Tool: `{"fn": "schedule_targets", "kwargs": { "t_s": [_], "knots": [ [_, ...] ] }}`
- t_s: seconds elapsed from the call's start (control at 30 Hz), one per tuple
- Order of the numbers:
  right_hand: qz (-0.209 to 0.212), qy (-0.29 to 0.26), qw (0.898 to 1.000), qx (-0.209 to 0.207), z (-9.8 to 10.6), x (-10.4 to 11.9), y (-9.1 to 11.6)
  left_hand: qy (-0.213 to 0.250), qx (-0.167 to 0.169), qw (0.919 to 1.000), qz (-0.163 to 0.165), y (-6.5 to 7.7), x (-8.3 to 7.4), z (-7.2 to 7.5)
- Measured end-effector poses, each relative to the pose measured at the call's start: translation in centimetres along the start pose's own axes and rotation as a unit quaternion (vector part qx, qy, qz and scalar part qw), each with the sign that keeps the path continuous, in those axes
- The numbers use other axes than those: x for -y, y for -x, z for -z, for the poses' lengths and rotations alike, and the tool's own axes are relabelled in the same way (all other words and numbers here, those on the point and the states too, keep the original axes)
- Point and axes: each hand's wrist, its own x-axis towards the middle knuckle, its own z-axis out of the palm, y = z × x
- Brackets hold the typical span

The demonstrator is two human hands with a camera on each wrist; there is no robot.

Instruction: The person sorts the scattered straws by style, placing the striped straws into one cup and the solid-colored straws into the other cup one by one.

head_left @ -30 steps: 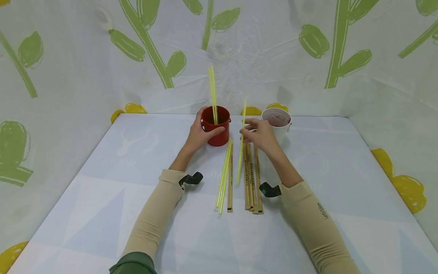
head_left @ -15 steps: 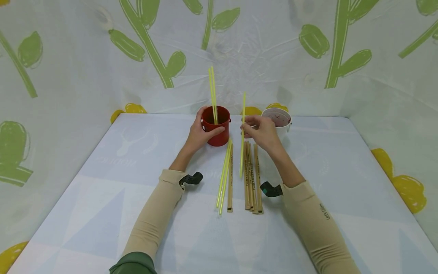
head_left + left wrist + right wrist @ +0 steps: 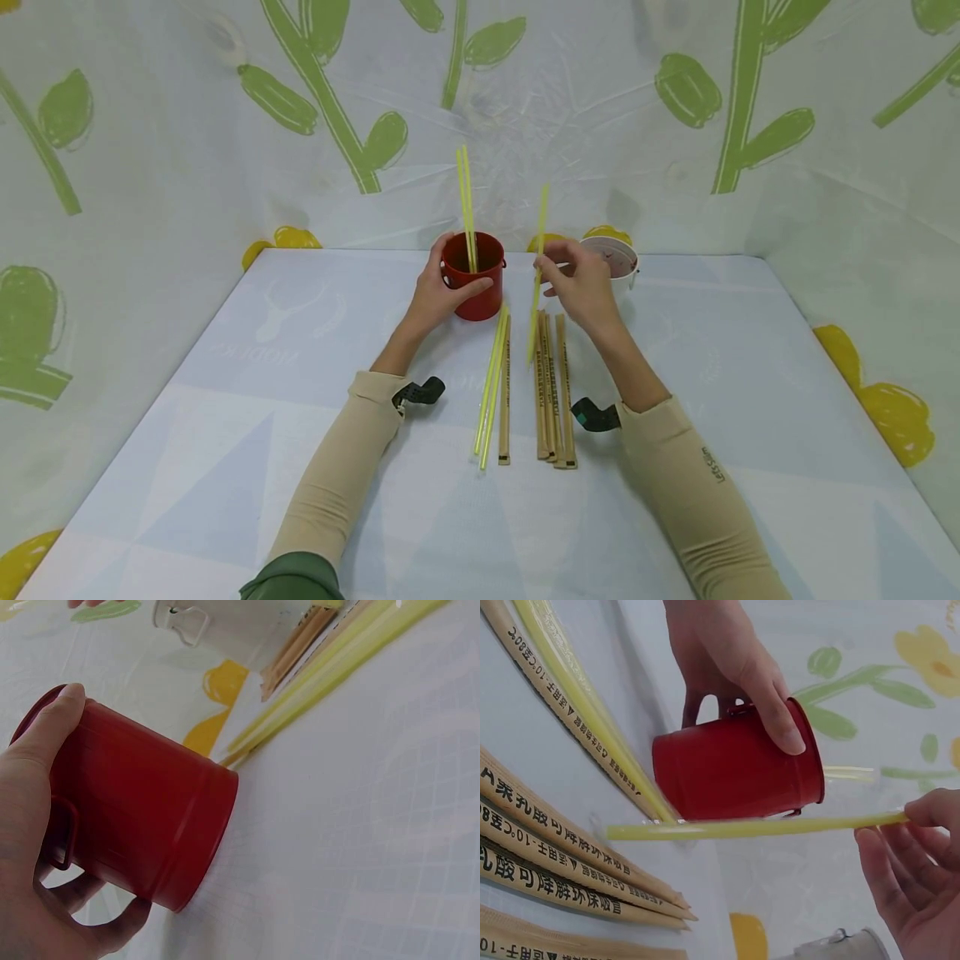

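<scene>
My left hand (image 3: 438,287) grips a red bucket (image 3: 482,292) standing near the table's back edge, thumb over the front of its rim and the other fingers around its far side. Two yellow straws (image 3: 466,192) stand in that bucket, leaning slightly left. Between thumb and fingers, my right hand (image 3: 581,283) pinches another yellow straw (image 3: 780,826), held nearly upright to the right of the bucket. Its lower end hangs over the tops of the paper-wrapped straws (image 3: 551,392). Behind the right hand stands a white bucket (image 3: 618,258), partly hidden by it.
Yellow straws in clear wrappers (image 3: 489,396) lie on the table below the red bucket. Beside them is a single brown paper-wrapped straw (image 3: 505,408). A patterned sheet (image 3: 570,108) hangs behind the table (image 3: 225,467).
My right hand has lifted the yellow straw upward, and the straw's top now tilts a little to the right. The left hand and red bucket have stayed in place.
</scene>
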Motion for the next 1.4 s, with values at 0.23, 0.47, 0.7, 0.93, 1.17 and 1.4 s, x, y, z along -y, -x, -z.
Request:
{"fn": "schedule_targets", "kwargs": {
  "t_s": [0.23,0.47,0.7,0.93,1.17,1.4],
  "knots": [
    [0.005,-0.006,1.0,-0.029,0.4,0.1,-0.1,0.006,0.002,1.0,-0.007,-0.1,-0.1,0.0],
    [0.012,0.005,0.999,-0.038,0.6,0.1,-0.4,0.005,0.0,1.0,-0.002,0.1,-0.1,0.0],
    [0.032,-0.026,0.998,-0.045,0.9,2.6,-0.4,0.013,0.013,0.9998,0.002,0.5,-1.7,0.4],
    [0.073,-0.029,0.995,-0.055,0.9,3.3,-2.4,0.008,0.004,0.9999,-0.008,-0.1,0.0,0.0],
    [0.082,0.007,0.995,-0.057,1.4,5.3,-3.8,0.017,0.013,0.9998,0.008,0.6,-1.8,0.3],
    [0.087,0.02,0.994,-0.066,1.2,6.8,-4.7,0.009,0.023,0.9995,0.017,1.1,-3.4,0.6]
  ]
}}
